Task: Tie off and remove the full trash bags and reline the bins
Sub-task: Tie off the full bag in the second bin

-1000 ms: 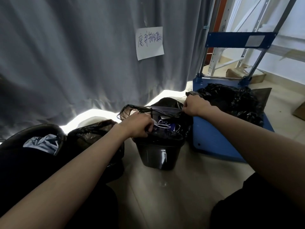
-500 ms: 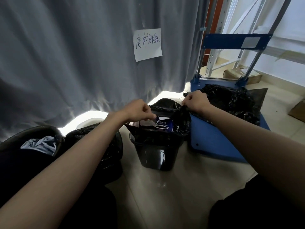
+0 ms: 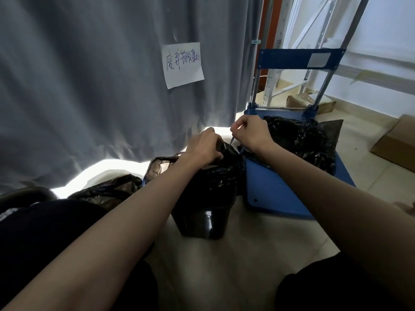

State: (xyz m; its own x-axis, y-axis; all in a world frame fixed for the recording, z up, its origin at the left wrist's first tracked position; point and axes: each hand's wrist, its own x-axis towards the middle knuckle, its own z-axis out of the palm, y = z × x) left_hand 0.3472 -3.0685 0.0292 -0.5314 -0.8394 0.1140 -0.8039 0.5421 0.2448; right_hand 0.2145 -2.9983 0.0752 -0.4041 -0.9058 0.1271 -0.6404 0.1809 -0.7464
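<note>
Left hand (image 3: 203,147): fingers curled down over the gathered top of the black trash bag (image 3: 215,176), gripping the bunched plastic just above the bin.
Right hand (image 3: 249,132): raised a little above and to the right of the left hand, thumb and fingers pinching a thin blue drawstring (image 3: 233,140) that runs down from the fingers to the neck of the bag.
Trash bag: sits in the small black bin (image 3: 203,223), its mouth pulled together under the two hands; a loose flap of plastic hangs out to the left of the left wrist.
Bin: stands upright on the pale tiled floor (image 3: 224,261), just beside the near left corner of the blue platform cart (image 3: 276,191).
Cart: low blue deck with an upright handle frame; a crumpled black bag (image 3: 303,140) lies on the deck, behind the right hand.
Left side: another black bag (image 3: 107,191) lies on the floor near the bin, partly hidden by the left forearm.
Backdrop: a grey curtain (image 3: 89,86) hangs behind the bin, with a white paper note (image 3: 183,63) bearing handwritten characters fixed to it.
Far right: a brown cardboard box (image 3: 395,144) on the floor, well apart from the cart.
</note>
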